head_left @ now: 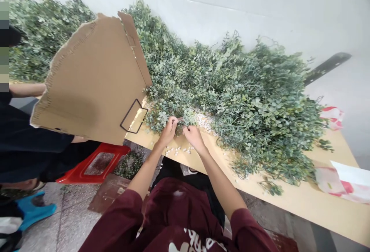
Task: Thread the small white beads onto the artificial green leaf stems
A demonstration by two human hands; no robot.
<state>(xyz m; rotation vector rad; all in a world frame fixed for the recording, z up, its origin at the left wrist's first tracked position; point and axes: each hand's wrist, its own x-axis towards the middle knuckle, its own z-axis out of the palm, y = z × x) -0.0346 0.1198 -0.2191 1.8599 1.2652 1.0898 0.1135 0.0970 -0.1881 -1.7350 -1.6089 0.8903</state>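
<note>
**Close work among the leaves**

A person's two bare hands work together at the near edge of a large heap of grey-green artificial eucalyptus foliage (231, 97), which lies along a pale wooden tabletop (291, 202). The left hand (169, 131) and right hand (194, 138) are close but apart, with a narrow gap between them. The left fingertips (175, 120) pinch a thin brownish stem (180, 119) at the base of a small leafy sprig (187, 116). The right fingers (185, 128) curl just below it, though whether they are closed on the stem cannot be told.

Loose small white beads (202, 120) lie scattered beside the hands, too many to count exactly, with dozens in view. There is one torn brown cardboard sheet (89, 82), with one black wire rectangular frame (133, 116) resting against its lower corner. Two red-and-white plastic bags (342, 184) lie on the table's right end. Below the table stands one red plastic stool (95, 165). Two maroon sleeves (124, 213) cover the person's arms. At the left, a co-worker's bare forearm (27, 89) reaches in beside the cardboard, the co-worker's hand hidden behind it.
</note>
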